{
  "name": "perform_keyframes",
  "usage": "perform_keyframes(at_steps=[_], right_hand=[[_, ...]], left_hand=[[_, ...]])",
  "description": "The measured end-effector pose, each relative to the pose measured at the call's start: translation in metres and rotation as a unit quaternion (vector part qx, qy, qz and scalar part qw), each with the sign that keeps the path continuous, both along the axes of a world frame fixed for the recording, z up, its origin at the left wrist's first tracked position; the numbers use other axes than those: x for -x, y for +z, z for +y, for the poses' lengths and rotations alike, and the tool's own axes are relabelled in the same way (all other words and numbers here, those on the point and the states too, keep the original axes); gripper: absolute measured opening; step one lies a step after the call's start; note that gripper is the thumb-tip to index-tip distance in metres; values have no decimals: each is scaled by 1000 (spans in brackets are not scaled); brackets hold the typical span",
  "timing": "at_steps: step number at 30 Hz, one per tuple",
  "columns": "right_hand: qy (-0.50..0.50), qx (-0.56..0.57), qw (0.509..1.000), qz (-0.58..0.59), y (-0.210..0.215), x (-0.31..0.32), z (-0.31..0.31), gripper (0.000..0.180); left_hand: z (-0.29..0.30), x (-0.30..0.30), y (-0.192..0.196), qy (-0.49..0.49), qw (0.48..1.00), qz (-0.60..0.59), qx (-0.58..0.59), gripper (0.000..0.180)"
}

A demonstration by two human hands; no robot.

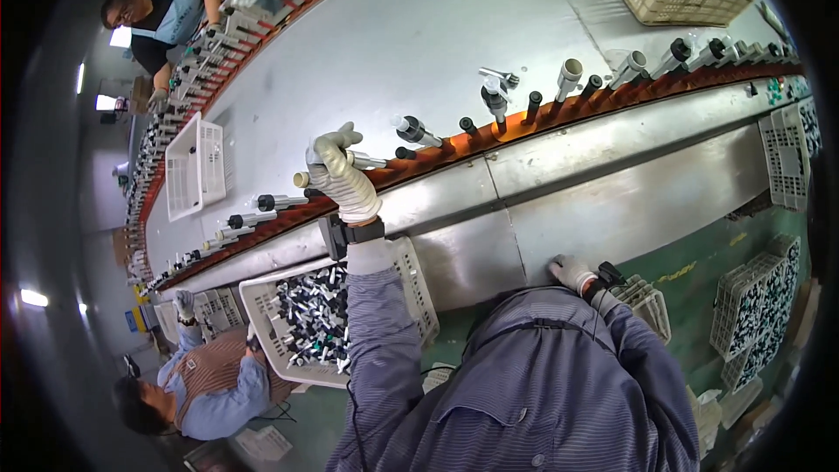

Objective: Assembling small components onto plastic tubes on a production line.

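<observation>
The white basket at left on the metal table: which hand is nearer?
Left. The left hand is right of the basket; the right hand is farther right.

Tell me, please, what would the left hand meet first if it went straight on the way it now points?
Ahead of the left hand, the way looks free over the grey tabletop, perhaps up to the far conveyor; the hand's height is unclear.

Your gloves (343, 177) are white, your jacket (577, 385) slate-blue with fine pale stripes; the surface (376, 52) is silver-grey, the strip (522, 130) orange, the small parts (310, 310) black, white and green.
</observation>
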State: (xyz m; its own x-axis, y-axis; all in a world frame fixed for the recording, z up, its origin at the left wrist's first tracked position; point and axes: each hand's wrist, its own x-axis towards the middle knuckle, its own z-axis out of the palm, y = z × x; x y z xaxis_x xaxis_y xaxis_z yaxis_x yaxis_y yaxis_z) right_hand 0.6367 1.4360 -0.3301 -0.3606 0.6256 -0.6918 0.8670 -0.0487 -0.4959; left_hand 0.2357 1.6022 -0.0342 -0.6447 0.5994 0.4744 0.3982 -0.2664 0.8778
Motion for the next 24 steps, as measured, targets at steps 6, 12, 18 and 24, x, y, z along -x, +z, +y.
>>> perform_keyframes(at_steps=[6,12,18,24], right_hand=[[33,4,999,7,-11,39,16,37],[51,2,999,2,-33,75,8,37],[68,10,998,-4,-43,108,-1,37],[76,-6,997,6,-16,125,-17,36]], left_hand=[[-13,50,-12,25,999,-7,30,49],[-26,110,-23,87,996,18,30,51],[-46,162,-23,150,988,20,43,45],[-65,190,-3,178,981,-61,52,39]])
